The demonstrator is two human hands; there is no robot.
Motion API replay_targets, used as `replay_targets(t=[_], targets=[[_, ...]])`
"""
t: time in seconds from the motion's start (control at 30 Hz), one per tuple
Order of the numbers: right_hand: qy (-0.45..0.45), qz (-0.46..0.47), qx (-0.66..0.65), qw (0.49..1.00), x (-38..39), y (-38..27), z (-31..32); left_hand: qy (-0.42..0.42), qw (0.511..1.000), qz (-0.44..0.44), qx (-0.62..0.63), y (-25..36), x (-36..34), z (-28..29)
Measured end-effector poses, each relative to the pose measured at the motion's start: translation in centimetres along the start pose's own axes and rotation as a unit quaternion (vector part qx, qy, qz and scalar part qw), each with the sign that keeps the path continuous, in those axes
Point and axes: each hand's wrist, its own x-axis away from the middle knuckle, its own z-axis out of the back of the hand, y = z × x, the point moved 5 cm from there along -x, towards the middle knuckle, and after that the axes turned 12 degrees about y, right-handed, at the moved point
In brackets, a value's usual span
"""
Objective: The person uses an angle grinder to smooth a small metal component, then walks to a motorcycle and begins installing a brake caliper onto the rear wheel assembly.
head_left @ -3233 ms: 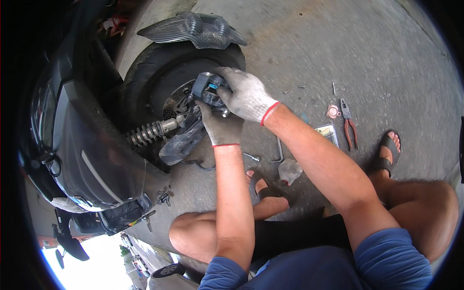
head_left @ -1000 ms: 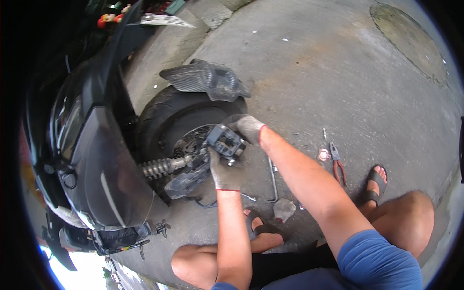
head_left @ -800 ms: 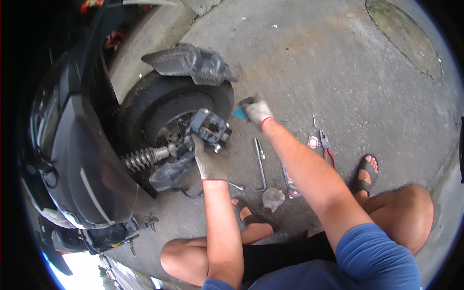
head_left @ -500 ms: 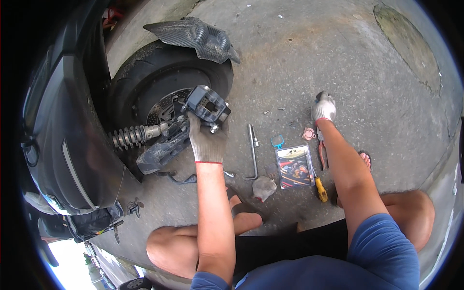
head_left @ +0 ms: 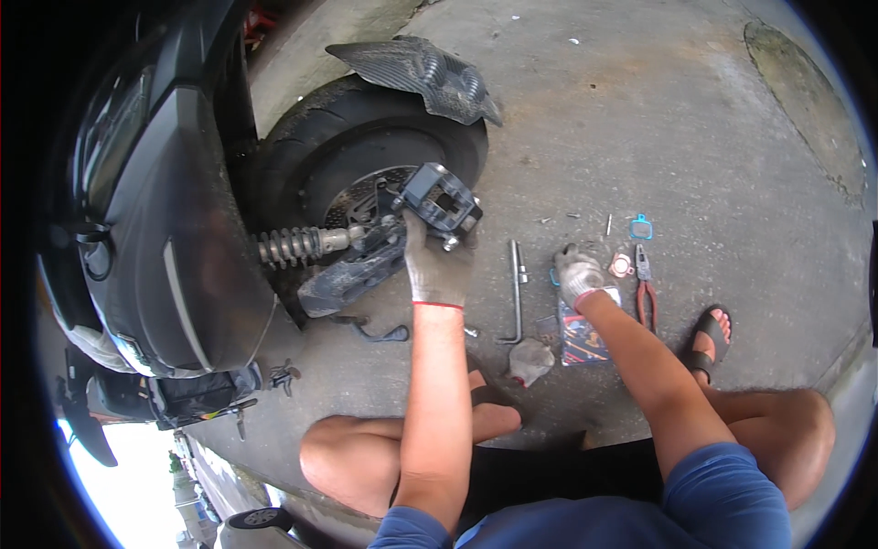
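My left hand (head_left: 435, 267), in a grey-white glove, is closed around a black brake caliper (head_left: 441, 199), holding it up beside the wheel's brake disc (head_left: 366, 190). My right hand (head_left: 580, 275), gloved too, is low over the ground with its fingers curled at a blue brake pad (head_left: 554, 276); only a blue edge shows past the glove. Under that wrist is a printed tool package (head_left: 583, 344). Another blue-edged brake pad (head_left: 641, 227) lies flat on the ground, farther off to the right. A pinkish, copper-coloured piece (head_left: 621, 265) sits close to the right hand.
Pliers with red handles (head_left: 647, 297) lie right of the package. An L-shaped wrench (head_left: 516, 297) and a crumpled glove (head_left: 530, 361) are between my arms. Small bolts (head_left: 573, 216) and a thin pin (head_left: 609, 224) lie beyond. The motorbike's shock spring (head_left: 297, 245), tyre (head_left: 302, 128) and bodywork occupy the left.
My right hand has come back left and nearer, to the package. A blue-edged brake pad now shows where that hand was. The view has swung left; my left hand keeps hold of the caliper.
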Motion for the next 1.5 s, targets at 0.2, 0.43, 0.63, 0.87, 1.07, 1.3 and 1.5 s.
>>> replay_targets(t=[0.2, 0.43, 0.63, 0.87, 1.07, 1.3, 1.5], targets=[[-0.022, 0.018, 0.035, 0.999, -1.0, 1.3, -1.0, 0.022, 0.999, -0.027, -0.001, -0.4, 0.5, -1.0], [-0.061, -0.071, -0.106, 0.99, -2.5, 1.0, 0.2, 0.024, 0.996, -0.08, 0.024, -0.1, 1.4, -1.3], [0.049, -0.123, -0.43, 0.893, -6.9, -1.9, 4.0, 0.036, 0.997, -0.066, -0.004, -0.1, 1.2, -0.7], [-0.055, -0.139, -0.799, 0.583, -9.9, -9.8, 10.3, 0.008, 1.0, -0.018, -0.01, 1.0, 3.0, -2.2], [-0.184, -0.08, -0.825, 0.529, -10.3, -14.3, 12.5, -0.028, 0.999, 0.017, -0.038, 1.9, 3.6, -2.1], [-0.235, -0.024, -0.859, 0.454, -9.5, -16.2, 13.9, -0.026, 0.999, 0.002, -0.039, 2.2, 3.6, -1.3], [-0.239, -0.008, -0.842, 0.483, -10.0, -16.0, 12.8, -0.01, 0.999, 0.008, -0.032, 2.2, 3.7, -1.8]])
